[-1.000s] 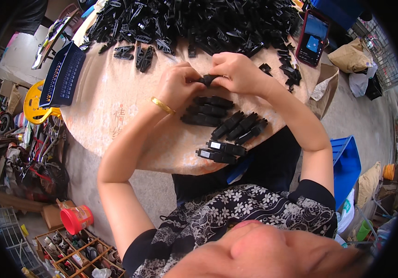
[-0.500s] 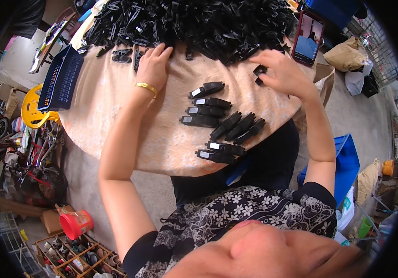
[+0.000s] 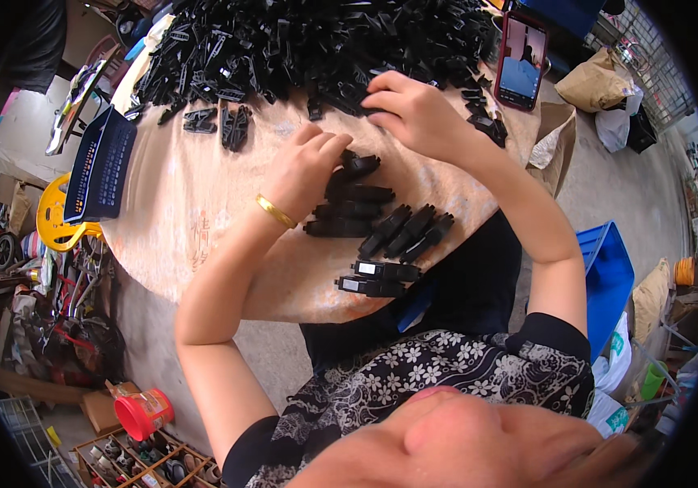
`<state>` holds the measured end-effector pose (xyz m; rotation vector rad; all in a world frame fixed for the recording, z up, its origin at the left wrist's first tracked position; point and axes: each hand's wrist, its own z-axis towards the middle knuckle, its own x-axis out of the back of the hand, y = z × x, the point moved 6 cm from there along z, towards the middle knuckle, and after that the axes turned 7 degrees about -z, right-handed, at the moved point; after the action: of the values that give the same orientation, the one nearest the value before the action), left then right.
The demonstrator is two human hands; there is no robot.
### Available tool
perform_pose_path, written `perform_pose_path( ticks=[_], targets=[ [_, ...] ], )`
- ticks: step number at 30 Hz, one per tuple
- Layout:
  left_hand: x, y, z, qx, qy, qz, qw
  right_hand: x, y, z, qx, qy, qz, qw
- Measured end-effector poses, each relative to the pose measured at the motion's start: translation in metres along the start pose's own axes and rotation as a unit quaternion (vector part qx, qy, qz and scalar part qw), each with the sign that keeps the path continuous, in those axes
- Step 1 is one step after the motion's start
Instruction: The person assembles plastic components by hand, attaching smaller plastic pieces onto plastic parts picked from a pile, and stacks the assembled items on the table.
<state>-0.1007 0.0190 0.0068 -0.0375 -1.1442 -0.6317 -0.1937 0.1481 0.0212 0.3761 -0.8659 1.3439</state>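
My left hand (image 3: pixel 310 169), with a gold bracelet at its wrist, is closed over the far end of a row of black plastic parts. Its fingertips pinch a small black plastic part (image 3: pixel 349 154), mostly covered by the hand, just above a similar part (image 3: pixel 358 169). At the near edge of a big heap of black plastic pieces (image 3: pixel 316 45), my right hand (image 3: pixel 414 110) has its fingers and thumb curled together. What lies between them blends into the dark heap. Nearer to me lie slanted black parts (image 3: pixel 408 231) and two with pale labels (image 3: pixel 377 276).
A phone (image 3: pixel 521 61) stands propped at the table's far right, beside a few black pieces (image 3: pixel 485 122). Loose pieces (image 3: pixel 235 126) lie at the left of the cloth (image 3: pixel 170 244). A blue basket (image 3: pixel 101 167) is at the table's left edge; a blue bin (image 3: pixel 609 276) is at right.
My left hand has drawn back from the heap, nearer and to the right, onto the row. My right hand has moved left to the heap's edge. The view has shifted slightly.
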Motion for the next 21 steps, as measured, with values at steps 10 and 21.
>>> perform_pose_path(
  ticks=[10, 21],
  targets=[
    [0.008, -0.033, -0.009, 0.088, 0.06, -0.046, 0.993, -0.026, -0.021, 0.019, 0.005, 0.041, 0.039, 0.998],
    [0.002, -0.034, -0.014, 0.218, 0.064, -0.021, 0.974, -0.042, -0.017, 0.005, -0.051, -0.029, 0.185, 0.981]
  ],
)
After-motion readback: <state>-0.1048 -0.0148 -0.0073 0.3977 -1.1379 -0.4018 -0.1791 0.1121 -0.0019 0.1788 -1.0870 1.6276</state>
